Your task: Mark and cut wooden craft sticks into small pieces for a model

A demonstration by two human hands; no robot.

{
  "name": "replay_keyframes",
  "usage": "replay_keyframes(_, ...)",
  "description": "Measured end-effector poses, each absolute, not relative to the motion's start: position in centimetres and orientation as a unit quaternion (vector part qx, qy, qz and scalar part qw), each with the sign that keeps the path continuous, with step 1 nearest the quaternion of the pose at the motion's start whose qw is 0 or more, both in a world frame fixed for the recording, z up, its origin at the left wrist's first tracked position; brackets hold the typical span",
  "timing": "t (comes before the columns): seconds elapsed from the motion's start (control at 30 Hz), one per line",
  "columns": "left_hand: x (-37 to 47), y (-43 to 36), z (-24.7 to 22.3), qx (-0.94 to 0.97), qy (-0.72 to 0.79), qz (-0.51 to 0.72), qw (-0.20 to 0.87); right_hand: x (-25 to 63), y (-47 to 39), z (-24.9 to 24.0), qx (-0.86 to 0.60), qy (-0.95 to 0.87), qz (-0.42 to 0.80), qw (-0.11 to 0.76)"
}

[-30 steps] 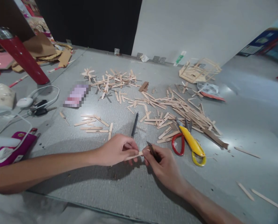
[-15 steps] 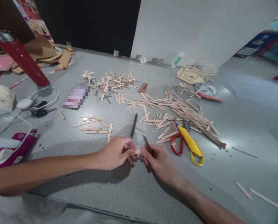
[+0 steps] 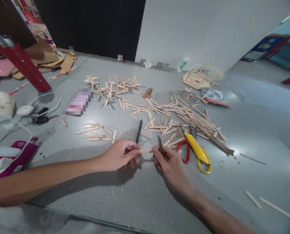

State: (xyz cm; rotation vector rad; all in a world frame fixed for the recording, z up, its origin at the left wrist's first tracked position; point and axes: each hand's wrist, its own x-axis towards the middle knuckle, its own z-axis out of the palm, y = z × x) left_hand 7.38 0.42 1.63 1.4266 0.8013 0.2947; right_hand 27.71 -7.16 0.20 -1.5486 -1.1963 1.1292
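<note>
Between my two hands a short wooden craft stick (image 3: 145,150) is held level above the table. My left hand (image 3: 122,154) pinches its left end between thumb and fingers. At the stick's right end are the fingertips of my right hand (image 3: 168,160), which also grips a utility knife (image 3: 160,145) with its blade pointing up and away. A black pen (image 3: 139,131) lies just beyond my left hand. Beside my right hand rest red-handled scissors (image 3: 184,151) and yellow-handled scissors (image 3: 199,149).
Loose craft sticks (image 3: 198,120) are heaped beyond my hands, with glued stick stars (image 3: 123,86) behind. A stick frame model (image 3: 201,78) stands far right. On the left are a red flask (image 3: 23,65), keys (image 3: 41,119), a cable and a purple pouch (image 3: 19,152).
My hands have moved slightly apart, so more of the craft stick shows between them. The right hand with the knife has shifted a little right, the blade now more upright.
</note>
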Motion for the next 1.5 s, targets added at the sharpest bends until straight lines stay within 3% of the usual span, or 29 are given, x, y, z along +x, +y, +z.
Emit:
replay_keyframes(0.17,7.1,0.6,1.3,0.678,0.379,0.171,0.606,27.2,-7.6,0.3,-0.587,-0.449,0.463,0.489)
replay_keyframes(0.33,6.5,0.6,0.7,0.791,0.372,0.18,0.45,27.4,-8.0,0.0,-0.594,-0.503,0.425,0.462)
replay_keyframes(0.53,6.4,0.3,0.2,0.847,0.366,0.16,0.351,27.2,-8.1,0.2,-0.596,-0.533,0.383,0.463)
replay_keyframes(1.07,6.1,-0.3,-1.5,0.899,0.324,0.192,0.224,27.1,-8.4,-0.3,-0.572,-0.573,0.334,0.482)
replay_keyframes(1.33,6.1,-0.2,-2.5,0.906,0.251,0.333,0.071,27.2,-8.4,-1.1,-0.559,-0.57,0.356,0.486)
replay_keyframes(1.5,6.2,-0.1,-3.0,0.905,0.239,0.349,0.054,26.8,-8.4,-1.1,-0.561,-0.549,0.372,0.495)
